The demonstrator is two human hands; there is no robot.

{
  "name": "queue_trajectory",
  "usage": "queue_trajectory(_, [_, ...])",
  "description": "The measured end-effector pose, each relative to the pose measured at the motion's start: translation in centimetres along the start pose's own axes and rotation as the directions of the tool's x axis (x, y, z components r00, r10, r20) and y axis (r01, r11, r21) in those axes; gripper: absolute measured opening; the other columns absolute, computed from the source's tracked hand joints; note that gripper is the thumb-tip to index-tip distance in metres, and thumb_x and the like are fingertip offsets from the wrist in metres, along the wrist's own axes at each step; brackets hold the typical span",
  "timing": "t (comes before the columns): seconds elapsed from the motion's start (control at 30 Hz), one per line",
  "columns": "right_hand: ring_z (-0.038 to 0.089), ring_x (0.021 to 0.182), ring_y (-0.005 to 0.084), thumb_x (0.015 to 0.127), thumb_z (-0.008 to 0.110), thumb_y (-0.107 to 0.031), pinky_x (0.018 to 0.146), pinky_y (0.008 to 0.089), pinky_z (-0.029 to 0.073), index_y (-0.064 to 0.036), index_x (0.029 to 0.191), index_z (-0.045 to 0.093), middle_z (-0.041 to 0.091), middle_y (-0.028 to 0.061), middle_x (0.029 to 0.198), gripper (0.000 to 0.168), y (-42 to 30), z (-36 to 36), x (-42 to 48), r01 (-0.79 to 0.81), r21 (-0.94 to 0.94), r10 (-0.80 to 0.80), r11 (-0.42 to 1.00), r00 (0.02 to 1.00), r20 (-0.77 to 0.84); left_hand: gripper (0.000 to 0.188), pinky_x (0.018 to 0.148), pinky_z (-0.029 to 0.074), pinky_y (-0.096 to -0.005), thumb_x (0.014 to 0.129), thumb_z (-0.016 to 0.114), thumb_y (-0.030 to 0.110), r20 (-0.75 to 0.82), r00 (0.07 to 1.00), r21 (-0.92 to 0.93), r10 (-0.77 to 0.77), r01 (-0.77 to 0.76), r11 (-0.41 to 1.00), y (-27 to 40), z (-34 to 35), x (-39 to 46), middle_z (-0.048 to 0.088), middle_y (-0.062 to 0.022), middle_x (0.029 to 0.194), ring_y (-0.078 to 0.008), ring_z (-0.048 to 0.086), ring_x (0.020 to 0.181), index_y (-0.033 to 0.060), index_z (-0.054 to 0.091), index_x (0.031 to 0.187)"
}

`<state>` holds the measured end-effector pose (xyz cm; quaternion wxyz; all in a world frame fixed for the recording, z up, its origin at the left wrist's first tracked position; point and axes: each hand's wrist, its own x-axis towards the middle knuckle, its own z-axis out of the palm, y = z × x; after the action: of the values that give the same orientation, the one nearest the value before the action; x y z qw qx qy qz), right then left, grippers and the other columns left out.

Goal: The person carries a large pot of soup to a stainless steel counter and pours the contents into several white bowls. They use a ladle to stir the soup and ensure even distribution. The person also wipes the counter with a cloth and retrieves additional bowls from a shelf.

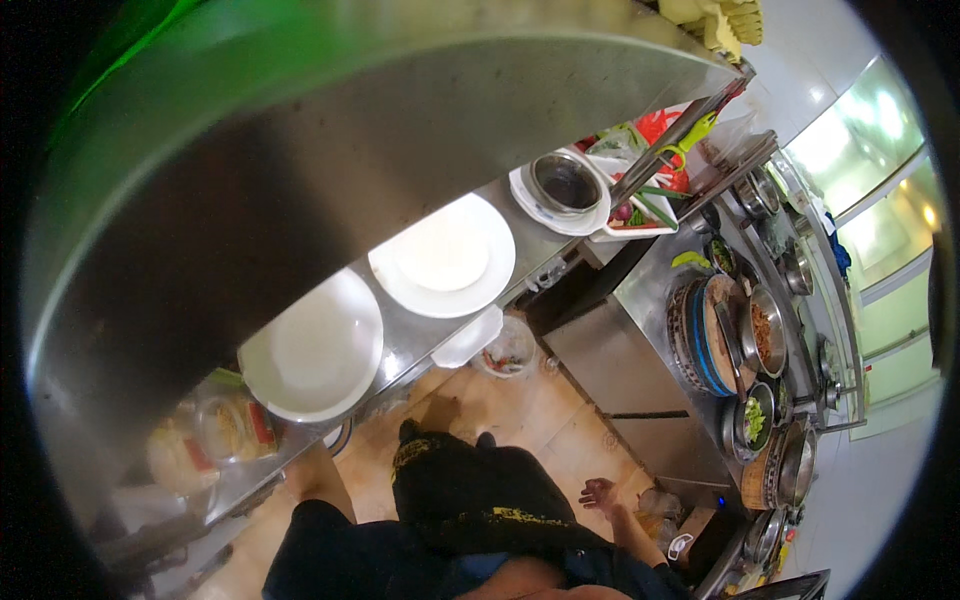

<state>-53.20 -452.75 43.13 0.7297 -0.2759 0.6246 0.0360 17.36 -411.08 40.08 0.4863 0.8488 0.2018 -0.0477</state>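
In the head view my right hand (598,495) hangs over the tiled floor at the lower right, its fingers apart and nothing in them. My left forearm reaches towards the steel counter (399,330) at the lower left, where the hand itself is out of sight at the counter's edge. Nearest to that arm on the counter is a large white bowl (315,349). White plates (446,259) lie stacked beyond it. A steel bowl (566,182) with dark contents rests on further white plates. Lidded clear plastic containers (225,427) stand left of my arm.
A steel shelf (300,150) overhangs the counter. Below the counter's edge stands a clear bin (508,349) with scraps. Along the right worktop sit a round chopping board (720,330), a cleaver (729,341) and a bowl of minced food (763,330). Green-handled scissors (691,139) hang from a rail.
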Motion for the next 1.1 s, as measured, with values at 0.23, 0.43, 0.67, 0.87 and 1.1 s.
queue_trajectory(0.23, [0.067,0.073,0.033,0.101,0.052,-0.034,0.065,0.0457,0.056,0.0,0.108,0.063,0.064,0.0172,0.082,0.037,-1.7,-0.8,1.0,0.022,-0.2,0.007,0.98,0.989,0.146,0.046,0.062,0.057,-0.0414,0.076,0.066,0.008,-0.002,0.998,-0.375,-0.062,0.057,0.925,0.5,-2.9,-7.9,0.065,-0.0139,0.101,-0.0285,0.066,0.086,-0.0037,0.056,0.119])
queue_trajectory(0.43, [0.069,0.085,0.0254,0.1,0.058,-0.021,0.072,0.037,0.057,-0.002,0.12,0.06,0.068,0.0158,0.104,0.028,-11.0,9.2,-0.5,0.299,-0.639,-0.213,0.709,0.954,0.21,0.045,0.06,0.057,-0.0411,0.074,0.065,0.005,0.218,0.937,-0.646,-0.275,0.349,0.679,1.6,-5.3,-23.2,0.065,-0.013,0.101,-0.0274,0.066,0.085,-0.0046,0.057,0.117])
queue_trajectory(0.67, [0.068,0.087,0.02,0.1,0.059,-0.022,0.074,0.0326,0.056,-0.004,0.126,0.06,0.068,0.0098,0.107,0.032,-18.2,27.4,-0.5,0.723,-0.512,-0.082,0.463,0.61,0.788,0.059,0.063,0.062,-0.0476,0.065,0.062,-0.001,0.222,0.873,-0.674,-0.434,0.459,0.579,-3.6,-12.4,-37.1,0.065,-0.0225,0.101,-0.0372,0.069,0.083,-0.0135,0.052,0.122])
queue_trajectory(0.87, [0.066,0.087,0.0172,0.098,0.061,-0.016,0.07,0.0294,0.054,-0.005,0.125,0.061,0.066,0.0074,0.104,0.029,-13.8,41.7,-7.2,0.807,-0.429,0.119,0.405,0.419,0.9,0.061,0.078,0.06,-0.0446,0.067,0.062,-0.004,0.024,0.84,-0.841,-0.543,0.31,0.443,-2.6,-20.0,-48.4,0.065,-0.0235,0.106,-0.0372,0.068,0.093,-0.0154,0.051,0.125])
queue_trajectory(1.1, [0.066,0.078,0.0193,0.096,0.063,-0.016,0.062,0.0309,0.053,-0.006,0.118,0.062,0.067,0.0081,0.094,0.024,-6.5,42.0,-1.0,0.727,-0.587,0.254,0.356,0.529,0.81,0.048,0.071,0.058,-0.0426,0.071,0.06,-0.004,-0.16,0.746,-0.967,-0.646,0.014,0.256,-10.2,-27.8,-53.2,0.067,-0.0198,0.101,-0.0328,0.069,0.088,-0.0157,0.056,0.117])
